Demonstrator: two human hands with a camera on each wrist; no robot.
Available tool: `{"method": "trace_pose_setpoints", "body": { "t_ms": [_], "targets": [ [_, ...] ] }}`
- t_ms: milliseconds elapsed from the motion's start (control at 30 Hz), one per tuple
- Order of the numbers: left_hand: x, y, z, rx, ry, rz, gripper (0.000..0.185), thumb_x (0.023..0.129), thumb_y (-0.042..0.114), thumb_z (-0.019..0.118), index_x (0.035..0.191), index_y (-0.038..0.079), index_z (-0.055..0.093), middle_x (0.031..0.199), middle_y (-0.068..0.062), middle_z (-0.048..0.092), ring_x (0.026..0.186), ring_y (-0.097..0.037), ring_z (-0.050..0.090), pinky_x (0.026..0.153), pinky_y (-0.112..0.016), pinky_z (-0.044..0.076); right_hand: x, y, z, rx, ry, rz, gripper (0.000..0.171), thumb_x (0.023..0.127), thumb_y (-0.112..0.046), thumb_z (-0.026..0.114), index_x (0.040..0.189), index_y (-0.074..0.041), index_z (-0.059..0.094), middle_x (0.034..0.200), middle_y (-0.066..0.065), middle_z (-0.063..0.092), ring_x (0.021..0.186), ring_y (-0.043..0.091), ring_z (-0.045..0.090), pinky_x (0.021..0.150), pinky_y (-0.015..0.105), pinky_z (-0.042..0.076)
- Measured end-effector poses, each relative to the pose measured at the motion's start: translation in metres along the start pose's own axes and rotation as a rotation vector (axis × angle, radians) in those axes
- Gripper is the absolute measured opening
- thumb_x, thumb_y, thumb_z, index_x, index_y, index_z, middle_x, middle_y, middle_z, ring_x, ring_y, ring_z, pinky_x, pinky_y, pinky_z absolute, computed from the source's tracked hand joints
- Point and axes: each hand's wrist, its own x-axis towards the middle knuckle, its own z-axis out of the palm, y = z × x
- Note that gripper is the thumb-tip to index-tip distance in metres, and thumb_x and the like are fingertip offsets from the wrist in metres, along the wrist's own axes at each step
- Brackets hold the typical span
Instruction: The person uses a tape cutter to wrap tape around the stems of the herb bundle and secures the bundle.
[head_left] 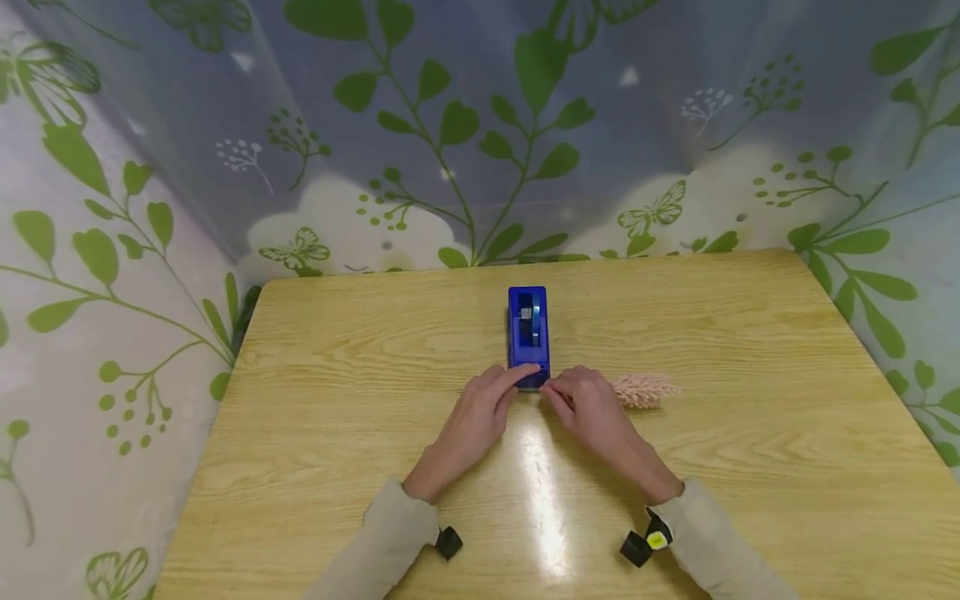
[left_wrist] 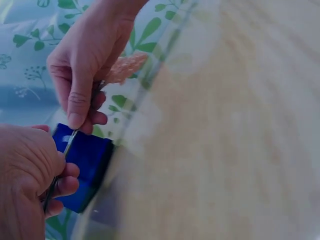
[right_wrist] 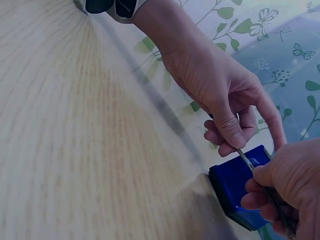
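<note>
Both hands pinch one thin stem at the blue box's near end: left hand and right hand, fingers narrow on it, its pink plume trailing right across the counter. Pulling apart could snap it.

Two hands are in view — the left hand and the right hand. One blue box lies on the one wooden surface, one pink fluffy sprig beside it — and one thin stem runs between the hands.
</note>
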Motion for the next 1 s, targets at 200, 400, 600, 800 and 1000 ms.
{"method": "trace_pose_setpoints", "body": {
  "t_ms": [200,400,600,800,1000],
  "targets": [
    [0.005,0.005,-0.009,-0.032,-0.006,0.019,0.040,0.103,-0.004,0.059,0.140,0.012,0.061,0.108,-0.008,0.071,0.090,-0.016,0.065,0.080,-0.030,0.057,0.004,-0.004,-0.010,0.028,-0.033,0.032,0.007,0.095,-0.004,0.076,0.089,-0.001,0.080,0.074,0.003,0.068,0.064,0.012,0.053,0.063,0.031,0.048],
    [0.005,0.009,-0.010,-0.033,-0.017,0.023,0.016,0.104,-0.001,0.058,0.112,0.010,0.068,0.100,-0.008,0.070,0.081,-0.016,0.060,0.075,-0.032,0.053,0.005,-0.007,-0.020,0.035,-0.083,0.059,0.010,0.097,-0.007,0.074,0.091,-0.002,0.080,0.074,0.001,0.067,0.065,0.010,0.052,0.061,0.026,0.046],
    [0.004,0.013,-0.010,-0.050,-0.013,0.032,0.029,0.100,-0.010,0.059,0.108,0.012,0.076,0.103,-0.005,0.068,0.087,-0.015,0.061,0.076,-0.029,0.053,0.006,-0.009,-0.026,0.012,-0.105,0.059,0.010,0.098,-0.008,0.073,0.092,-0.004,0.081,0.077,0.002,0.070,0.067,0.011,0.054,0.061,0.026,0.047],
    [0.004,0.015,-0.010,-0.061,-0.010,0.052,0.037,0.099,-0.014,0.058,0.114,0.013,0.079,0.102,-0.008,0.067,0.084,-0.015,0.058,0.074,-0.028,0.051,0.006,-0.009,-0.029,-0.007,-0.119,0.058,0.011,0.099,-0.008,0.072,0.092,-0.004,0.080,0.074,-0.001,0.066,0.066,0.009,0.052,0.060,0.025,0.045],
    [0.005,0.015,-0.010,-0.050,-0.021,0.043,0.038,0.098,-0.014,0.059,0.116,0.014,0.078,0.102,-0.009,0.068,0.084,-0.015,0.058,0.075,-0.030,0.051,0.006,-0.009,-0.030,-0.010,-0.130,0.059,0.012,0.100,-0.009,0.071,0.093,-0.004,0.080,0.073,-0.002,0.065,0.065,0.008,0.051,0.060,0.026,0.045]
  ]
}}
